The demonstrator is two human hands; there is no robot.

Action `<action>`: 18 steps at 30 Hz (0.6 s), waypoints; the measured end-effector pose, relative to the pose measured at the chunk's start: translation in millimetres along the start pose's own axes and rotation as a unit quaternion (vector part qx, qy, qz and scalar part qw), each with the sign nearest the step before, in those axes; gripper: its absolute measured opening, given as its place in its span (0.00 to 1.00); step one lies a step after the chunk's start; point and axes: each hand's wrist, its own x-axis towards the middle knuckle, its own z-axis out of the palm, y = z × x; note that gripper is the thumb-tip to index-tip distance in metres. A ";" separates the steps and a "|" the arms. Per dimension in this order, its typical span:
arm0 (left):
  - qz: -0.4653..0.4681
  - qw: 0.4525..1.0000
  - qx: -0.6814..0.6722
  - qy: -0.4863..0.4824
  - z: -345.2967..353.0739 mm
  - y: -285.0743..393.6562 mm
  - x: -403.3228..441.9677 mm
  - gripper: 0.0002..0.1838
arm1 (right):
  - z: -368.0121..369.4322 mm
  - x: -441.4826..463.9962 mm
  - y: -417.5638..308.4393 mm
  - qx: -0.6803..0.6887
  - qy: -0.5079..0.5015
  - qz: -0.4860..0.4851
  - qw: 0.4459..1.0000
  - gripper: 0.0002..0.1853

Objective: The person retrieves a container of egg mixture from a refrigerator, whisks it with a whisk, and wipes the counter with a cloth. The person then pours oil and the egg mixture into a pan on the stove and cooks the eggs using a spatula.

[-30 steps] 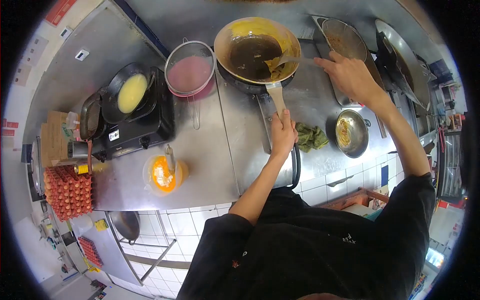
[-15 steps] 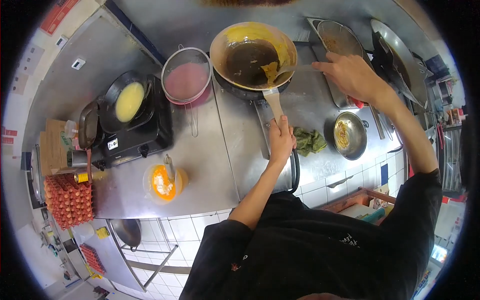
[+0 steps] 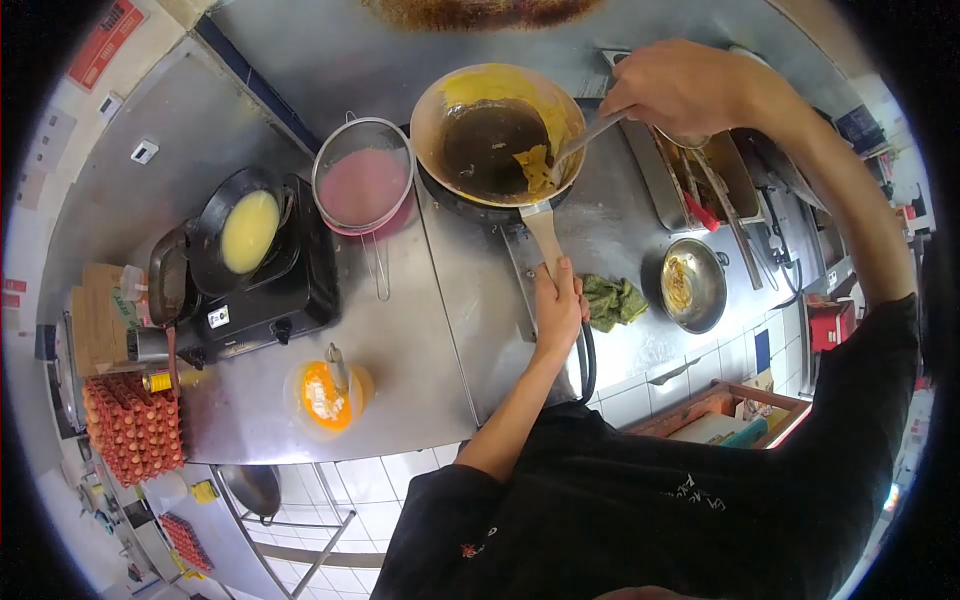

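Note:
My left hand [image 3: 558,305] is wrapped around the pale handle of a deep frying pan [image 3: 428,115]. Yellow egg coats the pan's upper wall, and dark liquid covers its bottom. My right hand [image 3: 690,90] grips a spatula [image 3: 600,132] by its handle, knuckles up, to the right of the pan. The spatula's tip rests inside the pan's right side, against a folded, browned yellow piece of egg [image 3: 535,168]. A green cloth [image 3: 613,302] lies on the counter just right of my left hand.
Left of the pan, a sieve [image 3: 363,175] sits over a pink container. A black stove [image 3: 275,290] carries a pan with pale yellow batter [image 3: 250,232]. A jug of orange-yellow egg mix [image 3: 328,398], stacked egg trays [image 3: 133,430], and a small steel bowl [image 3: 710,290] stand around.
My right hand has risen toward the back, tilting the spatula's handle up more steeply while its tip stays in the pan. My left hand keeps its grip. The view has shifted slightly.

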 end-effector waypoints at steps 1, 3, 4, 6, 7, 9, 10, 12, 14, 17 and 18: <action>-0.001 1.000 -0.004 0.003 0.2 0.8 0.2 0.20 | -5.8 1.3 2.9 -0.002 0.000 -0.001 1.000 0.14; 0.001 1.000 -0.005 0.002 -0.4 1.0 -0.6 0.19 | -14.0 6.7 11.6 0.012 -0.025 -0.012 1.000 0.14; 0.000 1.000 -0.004 0.001 -0.5 0.9 -0.5 0.19 | -10.8 6.6 17.4 0.011 -0.026 -0.013 1.000 0.14; -0.003 1.000 -0.018 0.002 -1.0 -2.8 2.2 0.19 | 1.4 4.6 25.2 0.053 0.081 -0.031 0.995 0.14; -0.005 1.000 -0.030 0.004 -1.6 -4.6 3.8 0.19 | 7.2 7.3 27.7 0.053 0.080 -0.032 0.995 0.14; -0.002 1.000 -0.029 0.001 -2.6 -5.9 4.3 0.19 | 15.8 13.6 26.2 0.059 0.024 0.041 0.997 0.14; 0.001 1.000 -0.026 -0.003 -3.1 -6.3 4.7 0.20 | 24.9 15.4 30.6 0.059 0.023 0.040 0.997 0.14; 0.001 1.000 -0.028 -0.003 -3.7 -8.8 5.1 0.20 | 50.3 12.5 47.0 0.099 0.047 0.023 0.994 0.14; 0.000 1.000 -0.029 -0.002 -4.5 -8.5 5.8 0.20 | 68.6 5.8 55.8 0.116 0.055 0.010 0.992 0.14; -0.013 0.999 -0.040 -0.007 -3.9 -5.2 4.5 0.19 | 76.0 -1.1 69.4 0.172 0.036 0.009 0.984 0.14; -0.018 0.999 -0.043 -0.005 -3.1 -3.1 3.8 0.19 | 74.9 -3.8 72.9 0.210 0.007 0.021 0.977 0.15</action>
